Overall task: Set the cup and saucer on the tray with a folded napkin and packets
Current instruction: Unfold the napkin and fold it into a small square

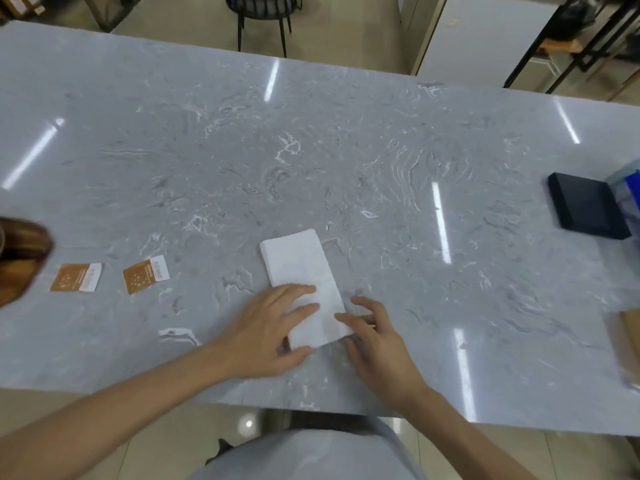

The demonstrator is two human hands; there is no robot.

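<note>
Napkin [304, 282] on grey marble table [346, 150]

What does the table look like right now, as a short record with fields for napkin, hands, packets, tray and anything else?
napkin: folded white napkin flat on the table
left hand: left hand flat on the napkin's near end
right hand: right hand touches the napkin's near right edge
packets: two orange packets left of the napkin
tray: wooden tray at the left edge, partly cut off
other: black box far right
cup and saucer: not in view

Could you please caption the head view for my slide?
Both hands, left and right, press a folded white napkin on the marble table, two sugar packets nearby.
</note>
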